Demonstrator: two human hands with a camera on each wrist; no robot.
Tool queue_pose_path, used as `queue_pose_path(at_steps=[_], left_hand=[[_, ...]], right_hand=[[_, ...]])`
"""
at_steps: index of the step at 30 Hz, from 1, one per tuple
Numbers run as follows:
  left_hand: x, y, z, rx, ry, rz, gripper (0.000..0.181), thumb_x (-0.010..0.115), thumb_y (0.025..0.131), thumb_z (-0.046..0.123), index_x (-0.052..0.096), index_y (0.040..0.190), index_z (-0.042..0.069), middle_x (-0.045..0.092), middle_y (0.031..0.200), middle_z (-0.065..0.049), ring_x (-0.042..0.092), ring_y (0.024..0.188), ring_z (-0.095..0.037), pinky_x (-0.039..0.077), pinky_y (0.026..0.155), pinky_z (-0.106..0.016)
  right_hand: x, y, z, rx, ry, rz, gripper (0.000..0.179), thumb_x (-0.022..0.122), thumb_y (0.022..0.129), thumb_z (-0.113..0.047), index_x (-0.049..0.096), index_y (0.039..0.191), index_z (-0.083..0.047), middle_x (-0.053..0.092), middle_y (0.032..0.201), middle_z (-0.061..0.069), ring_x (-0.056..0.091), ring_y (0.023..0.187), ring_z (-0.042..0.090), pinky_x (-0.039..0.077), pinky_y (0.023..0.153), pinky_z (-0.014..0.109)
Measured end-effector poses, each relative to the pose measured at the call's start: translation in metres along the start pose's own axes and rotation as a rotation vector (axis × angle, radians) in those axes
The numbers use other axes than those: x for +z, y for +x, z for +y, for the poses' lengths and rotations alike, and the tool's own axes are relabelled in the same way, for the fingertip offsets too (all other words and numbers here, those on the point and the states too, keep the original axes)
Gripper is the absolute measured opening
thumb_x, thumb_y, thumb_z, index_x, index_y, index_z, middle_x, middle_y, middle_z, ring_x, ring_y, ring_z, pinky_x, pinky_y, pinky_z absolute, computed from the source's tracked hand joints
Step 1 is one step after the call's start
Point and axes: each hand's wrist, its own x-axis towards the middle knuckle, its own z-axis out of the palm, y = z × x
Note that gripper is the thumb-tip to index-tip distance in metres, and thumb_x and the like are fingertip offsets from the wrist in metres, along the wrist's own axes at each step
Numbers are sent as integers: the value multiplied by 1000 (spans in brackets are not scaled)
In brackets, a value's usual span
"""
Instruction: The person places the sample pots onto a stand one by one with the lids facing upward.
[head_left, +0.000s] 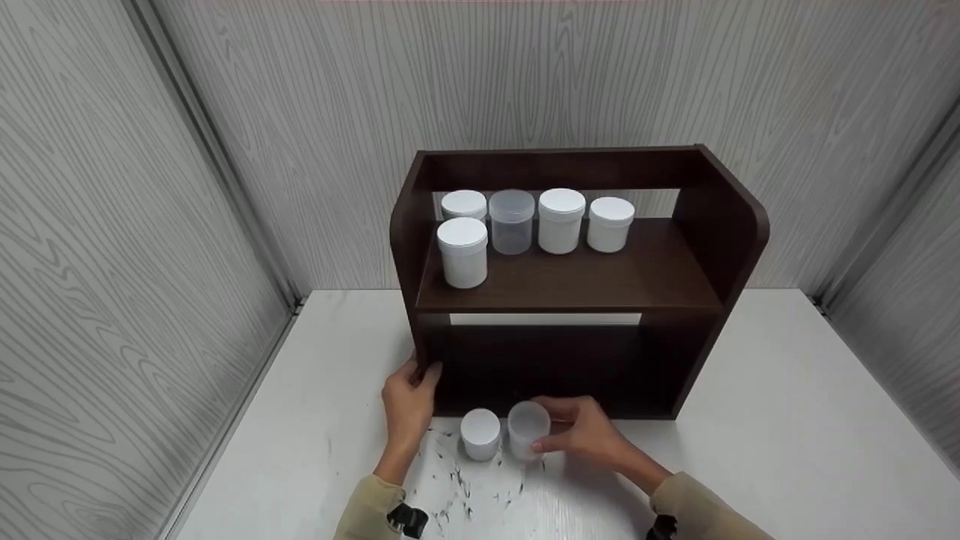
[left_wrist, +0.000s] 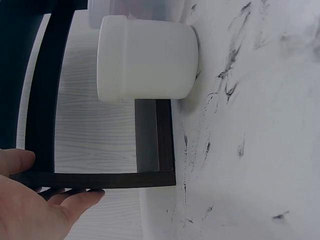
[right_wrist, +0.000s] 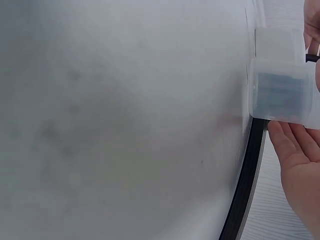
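My left hand (head_left: 409,399) grips the left side panel of a dark brown two-tier shelf (head_left: 570,289), thumb on the inner face and fingers outside. At the shelf's front, my right hand (head_left: 589,435) holds a translucent lidded jar (head_left: 529,431) between thumb and fingers. Just left of it, a small white jar (head_left: 480,435) stands upright on the table. In the left wrist view, this white jar (left_wrist: 150,59) appears large and sideways, the translucent one beyond it. The right wrist view shows the translucent jar (right_wrist: 282,95) beside my right fingers (right_wrist: 285,137).
On the upper tier stand several jars: a white one (head_left: 463,255) in front, and behind it a row including another translucent jar (head_left: 512,225). The white table (head_left: 352,337) has dark scuff marks near the front. Grey wood-patterned walls (head_left: 315,112) enclose the back and sides.
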Motion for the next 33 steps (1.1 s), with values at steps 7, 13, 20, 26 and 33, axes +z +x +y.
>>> queue_pose_path(at_steps=[7, 13, 20, 26, 33], left_hand=[[1, 0, 0, -1, -20, 23, 46, 71, 101, 10, 61, 142, -5, 67, 135, -23, 67, 122, -34, 55, 99, -43], [2, 1, 0, 1, -29, 34, 49, 71, 100, 10, 59, 145, -3, 66, 137, -22, 67, 122, -32, 55, 100, -41], [2, 2, 2, 9, -19, 41, 48, 72, 100, 10, 59, 144, -4, 65, 138, -22, 65, 126, -33, 52, 104, -44], [2, 3, 3, 17, -24, 30, 45, 71, 100, 10, 62, 141, -5, 65, 138, -23, 63, 127, -35, 52, 105, -46], [3, 4, 2, 24, -20, 39, 44, 71, 100, 9, 63, 140, -6, 68, 132, -24, 67, 121, -34, 55, 99, -45]], right_hand=[[-2, -2, -1, 1, 20, 1, 69, 94, 78, -5, 63, 139, 8, 68, 132, 23, 68, 120, 38, 57, 97, 39], [-1, -2, 0, 2, -12, 8, 69, 94, 78, -6, 63, 139, 7, 69, 132, 21, 67, 122, 37, 54, 101, 46], [-1, -3, 0, -3, -18, 11, 68, 94, 78, -7, 65, 137, 6, 70, 131, 21, 67, 122, 37, 55, 100, 47], [-2, -6, 0, 0, -23, 26, 67, 94, 77, -7, 66, 137, 6, 70, 132, 20, 66, 123, 37, 54, 101, 49], [-3, -9, -3, 4, 1, 21, 67, 94, 78, -6, 65, 138, 6, 68, 133, 22, 67, 121, 36, 57, 97, 42]])
